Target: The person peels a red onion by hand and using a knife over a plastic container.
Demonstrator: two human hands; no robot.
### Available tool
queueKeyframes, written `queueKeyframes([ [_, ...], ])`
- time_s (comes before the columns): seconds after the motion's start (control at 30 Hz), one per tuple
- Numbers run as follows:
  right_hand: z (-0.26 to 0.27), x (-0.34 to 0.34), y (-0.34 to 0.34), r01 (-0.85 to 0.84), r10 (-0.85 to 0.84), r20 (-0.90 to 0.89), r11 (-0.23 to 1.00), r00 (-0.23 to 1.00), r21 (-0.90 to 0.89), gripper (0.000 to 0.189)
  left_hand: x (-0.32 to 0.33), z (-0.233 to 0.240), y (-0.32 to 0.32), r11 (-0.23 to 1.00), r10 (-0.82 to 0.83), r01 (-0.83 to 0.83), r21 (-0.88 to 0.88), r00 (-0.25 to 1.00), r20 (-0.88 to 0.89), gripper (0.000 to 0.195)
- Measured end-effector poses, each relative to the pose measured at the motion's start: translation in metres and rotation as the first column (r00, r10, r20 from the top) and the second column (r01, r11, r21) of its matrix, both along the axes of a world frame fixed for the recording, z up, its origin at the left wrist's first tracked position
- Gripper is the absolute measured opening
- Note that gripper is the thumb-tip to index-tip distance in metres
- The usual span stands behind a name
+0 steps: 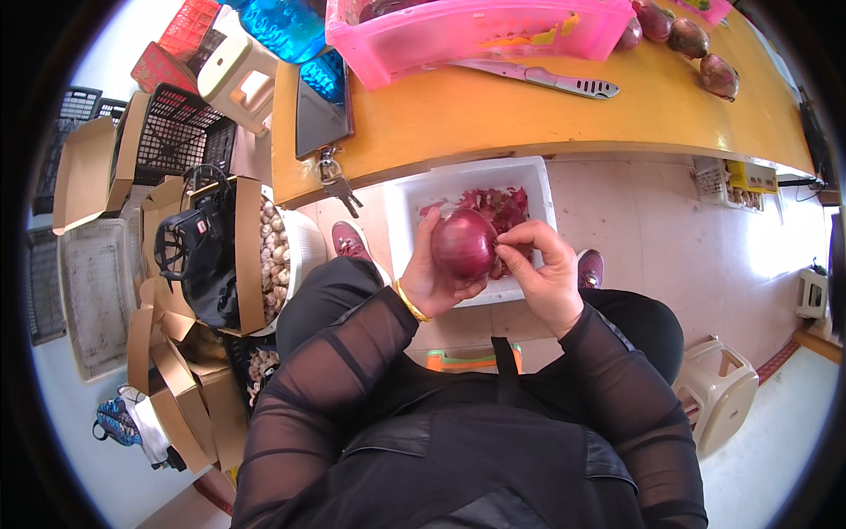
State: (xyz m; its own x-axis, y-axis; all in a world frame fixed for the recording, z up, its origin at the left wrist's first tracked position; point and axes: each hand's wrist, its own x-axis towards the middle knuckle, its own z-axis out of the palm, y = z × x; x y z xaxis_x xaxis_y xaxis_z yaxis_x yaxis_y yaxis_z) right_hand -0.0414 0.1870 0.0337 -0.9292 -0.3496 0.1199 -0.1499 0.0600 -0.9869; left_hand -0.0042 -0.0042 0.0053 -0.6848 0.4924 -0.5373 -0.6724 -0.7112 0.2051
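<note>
A shiny red onion rests in my left hand, whose fingers wrap around its near side and underside. My right hand pinches at the onion's right end with thumb and forefinger; whether a bit of skin is between them is too small to tell. Below both hands, on the floor between my feet, stands a white foam box. Loose red onion skins lie inside it, partly hidden by the onion and my hands.
On the wooden table ahead are a pink plastic basket, a knife, several red onions, a dark phone-like slab and keys. Garlic bulbs and cardboard boxes crowd my left. A plastic stool stands right.
</note>
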Motion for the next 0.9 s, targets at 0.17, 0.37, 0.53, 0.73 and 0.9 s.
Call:
queueKeyframes([
  [0.17,0.002,0.001,-0.003,0.071,-0.067,-0.123,0.997,0.99,0.029,0.01,-0.001,0.01,0.005,0.999,0.022,-0.021,-0.044,1.0,0.021,0.072],
  [0.37,0.002,0.0,-0.003,0.061,-0.062,0.003,0.993,0.998,0.099,0.006,0.001,0.001,0.005,0.992,0.049,-0.053,-0.111,0.998,-0.045,0.078],
  [0.53,-0.003,-0.002,-0.002,0.028,-0.036,0.066,0.991,0.997,0.128,0.005,0.0,-0.002,0.003,0.989,0.0,-0.028,-0.147,0.982,-0.187,0.074],
  [0.73,-0.023,-0.01,0.004,0.057,-0.104,0.206,0.974,0.973,0.22,0.01,0.002,0.003,0.005,0.962,0.115,-0.142,-0.235,0.985,-0.127,0.07],
  [0.9,-0.036,-0.012,0.007,0.013,-0.034,0.352,0.998,0.935,0.061,0.034,0.001,-0.001,0.003,0.917,0.135,-0.233,-0.323,0.945,-0.297,0.06],
])
